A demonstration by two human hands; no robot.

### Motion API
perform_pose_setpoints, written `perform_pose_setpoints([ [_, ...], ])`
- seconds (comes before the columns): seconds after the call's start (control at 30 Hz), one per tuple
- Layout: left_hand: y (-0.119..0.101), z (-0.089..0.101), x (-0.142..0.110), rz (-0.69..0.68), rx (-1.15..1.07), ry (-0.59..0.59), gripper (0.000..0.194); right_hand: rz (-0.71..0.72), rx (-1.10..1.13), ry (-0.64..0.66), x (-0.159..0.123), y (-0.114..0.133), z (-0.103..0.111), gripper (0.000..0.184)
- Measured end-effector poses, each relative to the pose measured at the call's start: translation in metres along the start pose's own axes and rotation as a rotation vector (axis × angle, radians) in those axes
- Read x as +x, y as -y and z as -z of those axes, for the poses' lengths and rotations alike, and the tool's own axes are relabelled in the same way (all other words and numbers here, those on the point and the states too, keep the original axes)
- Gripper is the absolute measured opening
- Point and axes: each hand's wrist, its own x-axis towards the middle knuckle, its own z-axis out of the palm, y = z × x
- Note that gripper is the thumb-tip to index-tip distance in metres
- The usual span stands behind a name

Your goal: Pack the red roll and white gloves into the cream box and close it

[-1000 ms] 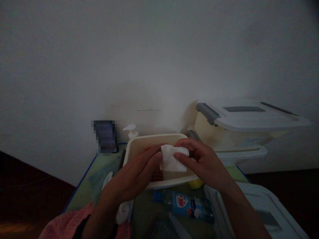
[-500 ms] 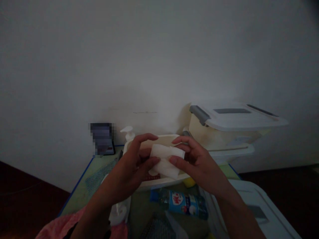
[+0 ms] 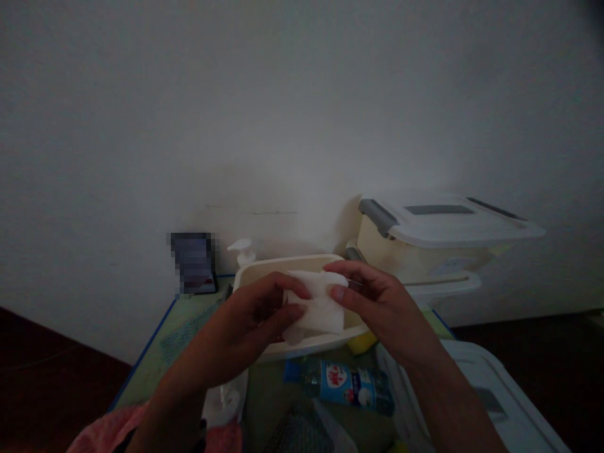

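Observation:
Both my hands hold one folded white tissue [image 3: 315,306] above a cream plastic basin [image 3: 264,269]. My left hand [image 3: 250,321] pinches its left edge, thumb on top and fingers curled under. My right hand [image 3: 372,299] grips the right edge between thumb and forefinger. The tissue hangs slightly at its lower left corner. What lies inside the basin is hidden behind my hands.
A blue-labelled bottle [image 3: 342,385] lies on its side on the green table [image 3: 165,352] in front of the basin. A white pump dispenser [image 3: 241,250] stands behind. Lidded storage boxes [image 3: 438,233] stack at the right, another lid [image 3: 476,390] nearer. A pink cloth [image 3: 108,431] lies bottom left.
My left fingers, spread half a second ago, have closed on the tissue. The tissue has been flattened between both hands. The view has shifted slightly.

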Motion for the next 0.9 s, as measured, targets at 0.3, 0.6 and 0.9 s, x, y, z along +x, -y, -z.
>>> perform_pose_setpoints([
  [0.3,0.000,-0.002,0.004,0.074,-0.132,-0.047,0.013,0.018,0.030,-0.018,0.003,-0.003,-0.004,0.017],
  [0.6,-0.003,0.002,-0.003,-0.037,-0.341,0.134,0.025,-0.035,0.160,-0.017,0.003,-0.005,-0.001,0.019],
  [0.9,0.008,0.003,0.001,-0.093,-0.350,0.269,0.042,-0.042,0.224,-0.048,0.004,-0.003,-0.001,0.017],
])
